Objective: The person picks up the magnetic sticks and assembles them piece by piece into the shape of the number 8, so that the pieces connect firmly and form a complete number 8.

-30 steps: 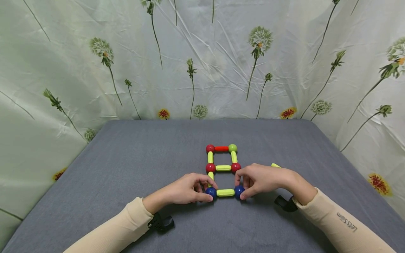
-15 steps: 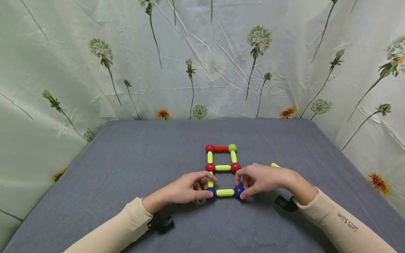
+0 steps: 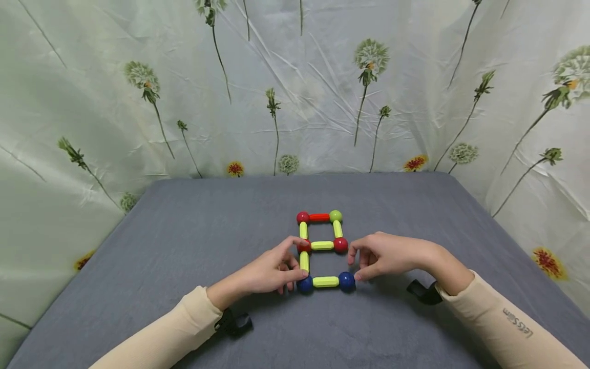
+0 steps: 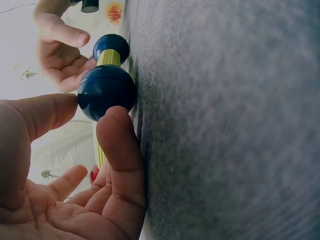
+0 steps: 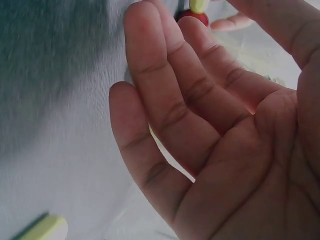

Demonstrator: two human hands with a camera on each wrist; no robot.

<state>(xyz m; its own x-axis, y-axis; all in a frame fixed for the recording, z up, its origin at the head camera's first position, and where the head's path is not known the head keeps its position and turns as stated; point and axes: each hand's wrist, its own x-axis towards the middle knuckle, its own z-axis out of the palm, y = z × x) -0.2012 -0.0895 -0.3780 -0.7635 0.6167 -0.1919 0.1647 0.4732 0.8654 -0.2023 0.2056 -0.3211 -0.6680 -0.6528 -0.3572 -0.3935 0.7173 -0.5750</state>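
Note:
A flat frame of magnetic rods and balls lies on the table. Its front edge is a yellow-green rod point(image 3: 325, 282) between a left blue ball point(image 3: 305, 284) and a right blue ball point(image 3: 346, 281). My left hand point(image 3: 272, 269) has its thumb tip on the left blue ball, index finger stretched over the left red ball point(image 3: 303, 247). In the left wrist view another fingertip overlaps that blue ball point(image 4: 106, 92). My right hand point(image 3: 392, 255) is beside the right blue ball, fingers loosely bent around nothing, thumb tip close to it.
Farther back, the frame has a right red ball point(image 3: 340, 245), a red rod point(image 3: 319, 218) and a green ball point(image 3: 335, 216). A loose yellow-green rod point(image 5: 45, 229) lies near my right hand. Behind the grey table point(image 3: 221, 215) hangs a flowered curtain point(image 3: 318, 92).
My right hand has let go of the right blue ball and drawn back to the right. My left fingers have loosened around the left blue ball, the index finger lifting toward the red ball.

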